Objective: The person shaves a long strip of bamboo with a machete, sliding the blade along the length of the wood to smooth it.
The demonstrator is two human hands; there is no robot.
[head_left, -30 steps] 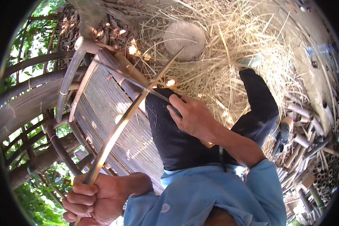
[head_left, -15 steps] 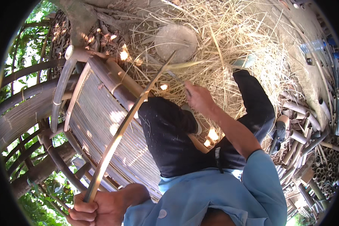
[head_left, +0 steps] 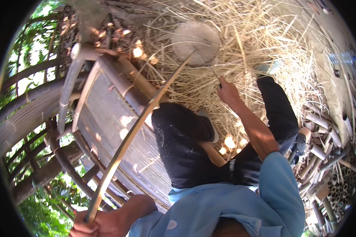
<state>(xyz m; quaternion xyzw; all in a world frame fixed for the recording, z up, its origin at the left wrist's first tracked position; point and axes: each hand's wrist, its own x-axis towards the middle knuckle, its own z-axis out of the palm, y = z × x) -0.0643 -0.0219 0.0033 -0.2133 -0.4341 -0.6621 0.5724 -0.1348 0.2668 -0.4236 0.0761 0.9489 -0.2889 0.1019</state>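
Observation:
A long split-bamboo strip [head_left: 124,146] slants up and away from my left hand [head_left: 101,224], which is closed around its near end at the lower left. It passes by my left knee, and its far end lies over a round chopping block [head_left: 184,35] on the ground. My right hand [head_left: 229,93] is closed on the handle of a knife [head_left: 214,74]. The thin blade points up and left, its tip close to the strip's far end; whether they touch I cannot tell.
Pale bamboo shavings [head_left: 261,35] cover the ground around the block. On my left stands a slatted bamboo bench [head_left: 106,106]. Cut bamboo pieces [head_left: 316,136] are heaped at right, below a clear plastic bottle [head_left: 342,58]. My legs in dark trousers [head_left: 186,150] are bent below the strip.
My right hand and the knife have shifted slightly right and away from me. A pale shaving at the blade no longer shows there. The whole view has shifted a little; my left hand keeps its grip.

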